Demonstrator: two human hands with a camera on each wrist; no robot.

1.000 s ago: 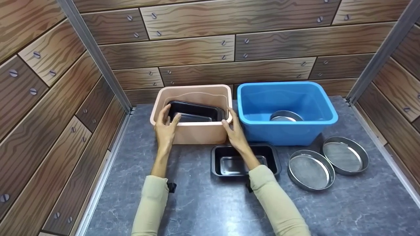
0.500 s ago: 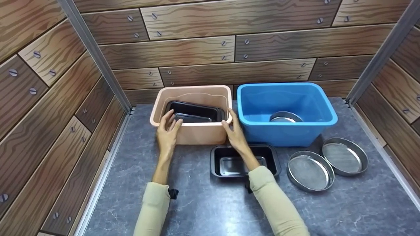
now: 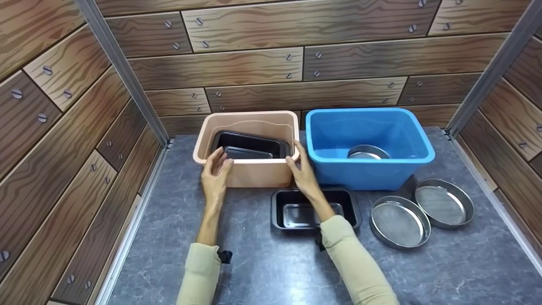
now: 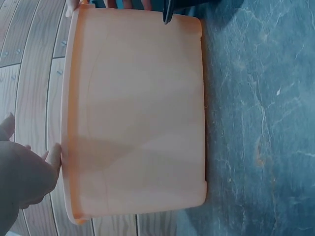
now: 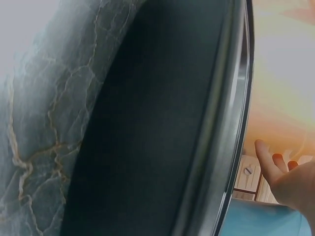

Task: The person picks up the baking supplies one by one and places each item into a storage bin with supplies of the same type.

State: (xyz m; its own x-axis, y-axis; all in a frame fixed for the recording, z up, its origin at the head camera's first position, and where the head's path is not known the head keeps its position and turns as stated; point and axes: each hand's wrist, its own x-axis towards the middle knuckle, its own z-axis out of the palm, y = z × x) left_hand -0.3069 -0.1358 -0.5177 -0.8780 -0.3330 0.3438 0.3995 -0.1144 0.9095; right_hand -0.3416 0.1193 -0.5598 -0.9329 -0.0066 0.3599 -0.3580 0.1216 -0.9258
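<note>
A beige plastic bin (image 3: 260, 174) stands at the back left, with dark loaf pans (image 3: 254, 140) lying tilted inside. My left hand (image 3: 215, 180) is at the bin's front left corner, fingers spread and holding nothing; in the left wrist view a fingertip is by the rim. At the front right corner my right hand (image 3: 305, 178) touches the bin, thumb by the front rim and extended fingers along the side wall. Below that hand another black loaf pan (image 3: 292, 216) sits on the table, partly covered by the forearm.
Right of the beige bin stands a blue bin (image 3: 353, 173) with a round cake tin (image 3: 368, 149) inside. Two round tins (image 3: 398, 222) lie on the grey table (image 3: 250, 258) at the right. Wood-patterned walls (image 3: 254, 63) enclose the table.
The left hand has drawn back from over the loaf pans toward the beige bin's front rim. The right hand stays at the bin's corner.
</note>
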